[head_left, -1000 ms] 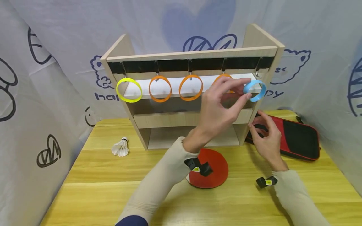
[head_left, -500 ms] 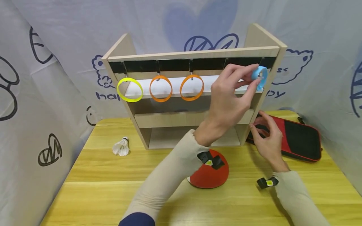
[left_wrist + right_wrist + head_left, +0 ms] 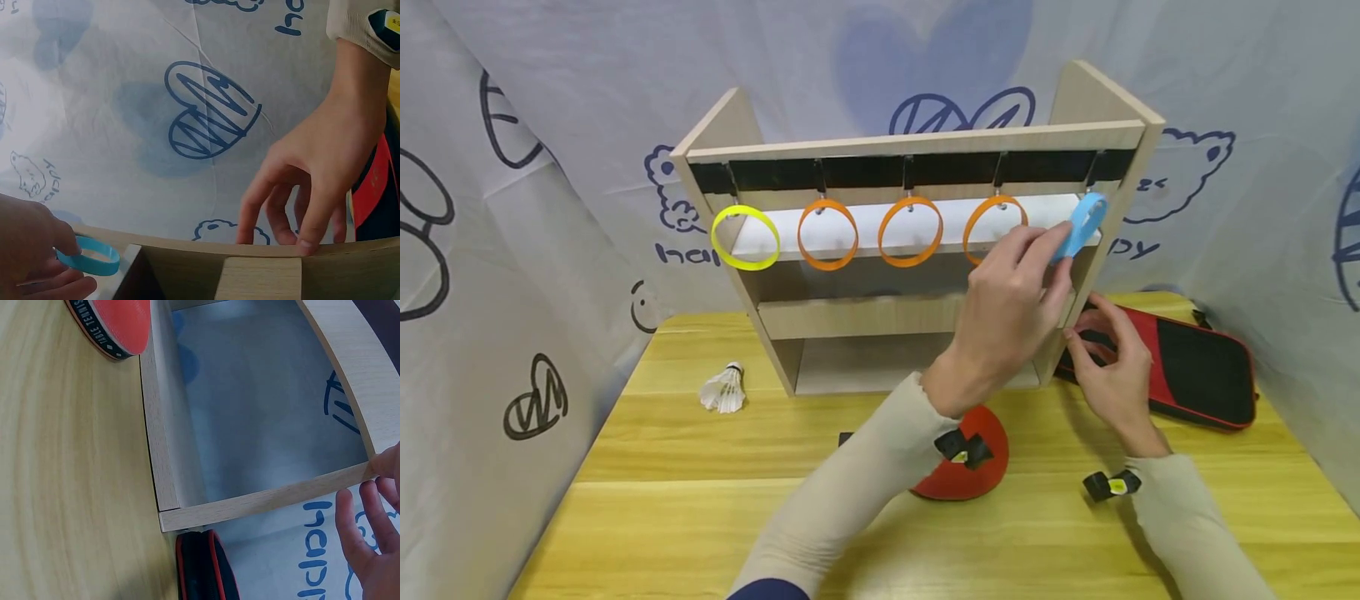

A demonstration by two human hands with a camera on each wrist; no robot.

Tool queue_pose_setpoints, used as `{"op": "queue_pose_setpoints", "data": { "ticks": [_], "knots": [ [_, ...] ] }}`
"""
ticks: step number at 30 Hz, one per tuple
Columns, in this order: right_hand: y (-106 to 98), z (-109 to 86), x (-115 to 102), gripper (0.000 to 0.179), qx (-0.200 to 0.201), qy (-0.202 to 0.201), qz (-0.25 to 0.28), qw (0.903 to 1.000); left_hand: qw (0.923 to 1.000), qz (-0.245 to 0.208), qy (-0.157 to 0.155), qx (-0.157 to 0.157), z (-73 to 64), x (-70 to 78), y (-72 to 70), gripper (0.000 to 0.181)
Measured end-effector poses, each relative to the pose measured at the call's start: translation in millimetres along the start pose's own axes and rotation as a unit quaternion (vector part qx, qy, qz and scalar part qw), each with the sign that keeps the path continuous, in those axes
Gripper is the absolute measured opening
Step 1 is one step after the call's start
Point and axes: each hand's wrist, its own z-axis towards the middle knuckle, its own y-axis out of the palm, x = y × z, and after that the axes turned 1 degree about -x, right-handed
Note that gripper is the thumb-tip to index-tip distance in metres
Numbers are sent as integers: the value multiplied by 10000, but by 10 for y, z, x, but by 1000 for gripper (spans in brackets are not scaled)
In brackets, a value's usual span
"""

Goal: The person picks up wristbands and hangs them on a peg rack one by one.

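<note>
Since half a second ago our left hand (image 3: 1011, 304) has dropped from the black hook strip to just below the top shelf edge, and the fourth ring, an orange ring (image 3: 995, 227), is uncovered again. The blue ring (image 3: 1084, 223) now hangs edge-on at the far-right hook (image 3: 1088, 193) of the wooden rack (image 3: 917, 142); we cannot tell whether it is fully seated on that hook. Left thumb and forefinger pinch the ring's lower end, other fingers loosely curled; the left wrist view confirms the blue ring (image 3: 89, 255) held between fingertips. Our right hand (image 3: 1112, 358) grasps nothing: its fingers are bent, with tips resting against the rack's right side panel, apparently steadying it, just left of the red-and-black paddle case (image 3: 1187, 367). We judge the step in hand to be hanging the last ring, nearly complete. The next move calls for a gentle release without dragging the ring off the hook, then withdrawing toward us clear of the neighbouring orange ring. Also present: yellow ring (image 3: 745, 238) at far left, shuttlecock (image 3: 722, 388), red paddle (image 3: 962, 467) near us on the table (image 3: 647, 533).
</note>
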Motion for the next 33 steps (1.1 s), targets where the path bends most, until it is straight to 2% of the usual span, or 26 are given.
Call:
{"op": "queue_pose_setpoints", "data": {
  "ticks": [7, 12, 18, 24, 33],
  "knots": [
    [6, -1, 31, 61, 78, -95, -11, 9999, 9992, -273, -275, 30, -114, -53, 77, 26],
    [11, -2, 53, 62, 97, -132, 26, 9999, 9959, -768, -468, 92, -152, -45, 135, 27],
    [4, 8, 26, 61, 71, -139, -1, 9999, 9921, -1117, -506, 276, -164, -44, 170, 29],
    [7, 13, 13, 61, 49, -157, -38, 9999, 9934, -1032, -345, 359, -255, -52, 131, 27],
    [23, -2, 28, 61, 108, -146, -95, 9998, 9966, -783, -229, 84, -587, -111, 4, 24]
  ]
}}
